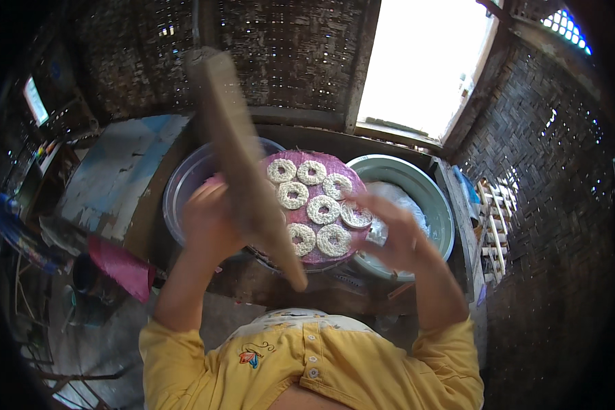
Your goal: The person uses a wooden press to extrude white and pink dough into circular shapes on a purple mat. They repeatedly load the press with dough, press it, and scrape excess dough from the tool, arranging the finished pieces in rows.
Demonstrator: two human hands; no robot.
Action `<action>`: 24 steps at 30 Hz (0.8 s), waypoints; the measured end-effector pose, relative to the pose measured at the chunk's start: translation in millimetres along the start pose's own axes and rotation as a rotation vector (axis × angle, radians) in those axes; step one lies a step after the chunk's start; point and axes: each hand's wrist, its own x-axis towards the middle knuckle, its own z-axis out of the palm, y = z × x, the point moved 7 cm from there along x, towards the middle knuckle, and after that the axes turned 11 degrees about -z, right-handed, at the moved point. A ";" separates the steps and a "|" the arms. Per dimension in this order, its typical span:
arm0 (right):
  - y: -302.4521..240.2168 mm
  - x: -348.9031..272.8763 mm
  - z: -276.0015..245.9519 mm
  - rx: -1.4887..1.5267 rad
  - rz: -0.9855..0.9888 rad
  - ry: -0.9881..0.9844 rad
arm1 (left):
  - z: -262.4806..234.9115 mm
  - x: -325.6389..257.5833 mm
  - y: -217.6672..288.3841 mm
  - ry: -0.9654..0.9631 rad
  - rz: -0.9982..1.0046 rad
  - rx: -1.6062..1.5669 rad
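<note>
Woven bamboo walls close in a dim hut, with a bright window opening above the worktop. On a round purple tray [342,164] lie eight white rings [322,209] of dough or rice, filling most of it, so the laying-out looks nearly finished, with little bare space left. The left hand [208,222] is clamped around a long wooden paddle [242,157] slanting across the tray. The right hand [389,229] hovers with fingers spread beside the rings, over a green basin [430,198] of white stuff.
</note>
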 end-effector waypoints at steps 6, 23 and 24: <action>-51.6 126.0 -36.6 -0.434 -0.316 0.398 | 18.2 76.1 44.8 -0.091 0.022 0.139; -77.8 144.2 52.7 0.321 -0.261 0.001 | -85.0 4.5 -23.3 -0.454 0.017 0.050; -71.3 152.6 50.5 0.280 -0.228 0.014 | -86.2 -5.5 -44.4 -0.547 -0.096 0.153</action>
